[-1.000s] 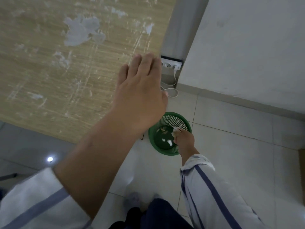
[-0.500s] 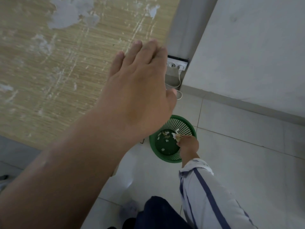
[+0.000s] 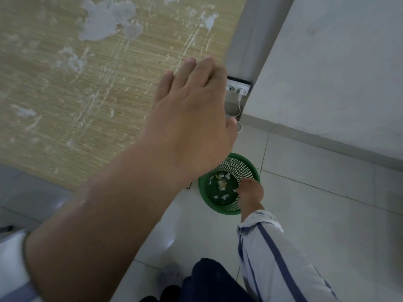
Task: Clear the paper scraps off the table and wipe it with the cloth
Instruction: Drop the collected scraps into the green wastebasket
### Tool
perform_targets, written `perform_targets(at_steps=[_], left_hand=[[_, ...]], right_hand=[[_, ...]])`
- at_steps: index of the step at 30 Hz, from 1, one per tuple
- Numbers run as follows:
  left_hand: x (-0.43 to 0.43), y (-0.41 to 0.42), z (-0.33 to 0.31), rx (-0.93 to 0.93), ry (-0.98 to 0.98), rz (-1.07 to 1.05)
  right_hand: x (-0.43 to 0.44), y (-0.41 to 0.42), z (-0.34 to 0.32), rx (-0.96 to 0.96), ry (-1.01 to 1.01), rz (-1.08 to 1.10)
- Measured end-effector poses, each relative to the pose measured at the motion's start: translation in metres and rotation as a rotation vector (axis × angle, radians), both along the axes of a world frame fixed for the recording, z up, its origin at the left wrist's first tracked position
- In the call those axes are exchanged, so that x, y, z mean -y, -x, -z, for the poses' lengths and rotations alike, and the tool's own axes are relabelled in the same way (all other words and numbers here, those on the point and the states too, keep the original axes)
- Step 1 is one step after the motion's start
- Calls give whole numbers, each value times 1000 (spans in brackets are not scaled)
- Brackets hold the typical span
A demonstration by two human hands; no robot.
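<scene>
A: Leaning on the counter [image 3: 65,88] with my left hand [image 3: 192,118], its fingers [image 3: 185,70] flat and spread, gripping nothing.

B: And the right?

A: My right hand [image 3: 250,191] is down over the green basket [image 3: 231,208] on the floor, knuckles up. I cannot tell whether it is closed or loose from here. A second ago a white scrap showed at its fingertips; now I see none there, and there are more paper scraps [image 3: 222,196] lying in the basket.

B: So the clearing is done?

A: Close, I think. The part of the counter I can see has no loose paper, only pale smears and scratches. The wiping is still ahead, and the cloth is not in sight.

B: Anything farther back?

A: A wall socket [image 3: 238,87] with a white cable.
</scene>
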State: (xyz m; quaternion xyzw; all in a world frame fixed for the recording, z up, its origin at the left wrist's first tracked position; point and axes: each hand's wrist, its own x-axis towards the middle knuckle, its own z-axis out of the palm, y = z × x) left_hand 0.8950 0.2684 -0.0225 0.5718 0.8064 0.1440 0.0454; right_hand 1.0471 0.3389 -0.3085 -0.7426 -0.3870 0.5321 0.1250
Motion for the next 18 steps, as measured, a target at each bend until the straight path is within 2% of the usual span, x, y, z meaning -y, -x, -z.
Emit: perform_targets(at_steps=[6,9,14,18], left_hand=[[-3,0,1,-4,-10,-27],[-3,-2,1,-13,-2,-40],[-3,-4,-4,14,54,-41],[5,-6,-16,134,92,-32]], right_hand=[[6,1,-30,139,-88,-124],[14,7,-71,91,-132,-128],[22,23,-154,49,-291,-270],[28,35,-229,43,-492,-367]])
